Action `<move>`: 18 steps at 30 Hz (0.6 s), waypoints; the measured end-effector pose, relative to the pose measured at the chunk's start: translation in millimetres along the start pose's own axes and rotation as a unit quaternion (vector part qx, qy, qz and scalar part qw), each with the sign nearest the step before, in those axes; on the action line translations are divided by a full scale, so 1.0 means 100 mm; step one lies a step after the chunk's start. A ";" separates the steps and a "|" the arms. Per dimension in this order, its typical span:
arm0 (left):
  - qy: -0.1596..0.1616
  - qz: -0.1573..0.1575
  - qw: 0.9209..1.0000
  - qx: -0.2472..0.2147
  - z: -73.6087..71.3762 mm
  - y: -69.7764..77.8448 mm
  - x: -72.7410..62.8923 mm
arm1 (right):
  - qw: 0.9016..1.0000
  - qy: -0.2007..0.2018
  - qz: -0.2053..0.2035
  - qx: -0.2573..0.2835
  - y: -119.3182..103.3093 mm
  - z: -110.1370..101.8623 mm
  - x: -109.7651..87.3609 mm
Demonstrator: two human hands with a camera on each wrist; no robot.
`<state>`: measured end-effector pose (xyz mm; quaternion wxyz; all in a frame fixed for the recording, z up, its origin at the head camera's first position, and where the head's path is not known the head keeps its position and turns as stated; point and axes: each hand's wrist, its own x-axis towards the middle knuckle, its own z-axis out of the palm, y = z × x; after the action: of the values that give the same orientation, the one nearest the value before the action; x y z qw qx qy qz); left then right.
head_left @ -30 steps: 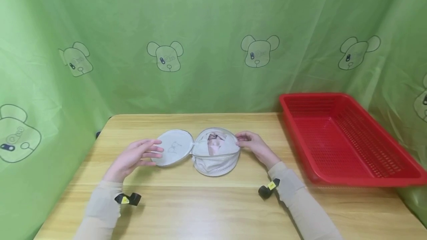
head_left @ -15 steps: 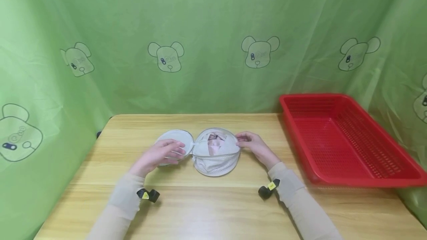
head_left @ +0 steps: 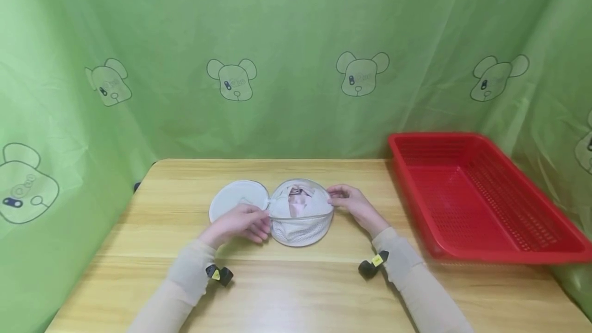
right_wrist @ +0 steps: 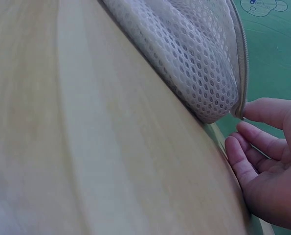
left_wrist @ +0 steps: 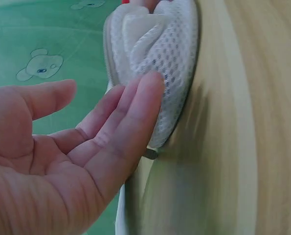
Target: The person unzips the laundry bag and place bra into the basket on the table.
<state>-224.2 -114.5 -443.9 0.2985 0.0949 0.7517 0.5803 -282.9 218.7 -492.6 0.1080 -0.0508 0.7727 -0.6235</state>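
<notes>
A round white mesh laundry bag (head_left: pixel 300 231) lies on the table with its zipped top undone. Pale pink cloth (head_left: pixel 298 202) shows inside. Its round lid (head_left: pixel 238 197) is folded out flat to the left, partly behind my left hand (head_left: pixel 245 222). That hand is at the bag's left side near the hinge, fingers fairly straight and thumb apart; in the left wrist view the fingertips overlap the mesh, and I cannot tell if they touch it. My right hand (head_left: pixel 353 204) pinches the right end of the zipped rim, as the right wrist view shows.
A large red plastic basket (head_left: pixel 418 215) stands on the right of the wooden table (head_left: pixel 287 287). A green curtain (head_left: pixel 296 117) with printed bear heads hangs around the back and sides.
My left hand has moved right, from the lid's outer left edge across the lid to the bag's left side. My right hand stays at the rim.
</notes>
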 end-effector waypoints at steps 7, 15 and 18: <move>-0.017 -0.024 1.000 -0.007 0.07 -0.03 0.03 | 1.000 0.002 -0.004 0.002 0.01 0.00 0.01; -0.002 -0.043 0.999 0.003 0.14 -0.04 0.11 | 1.000 -0.004 -0.011 0.005 0.01 -0.01 0.00; 0.008 -0.047 0.999 0.015 0.17 -0.06 0.15 | 1.000 -0.009 -0.015 0.002 0.01 -0.01 0.00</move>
<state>-225.6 -95.3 -456.8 0.3180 0.0586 0.7663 0.5552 -282.8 219.9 -493.7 0.1052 -0.0675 0.7693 -0.6265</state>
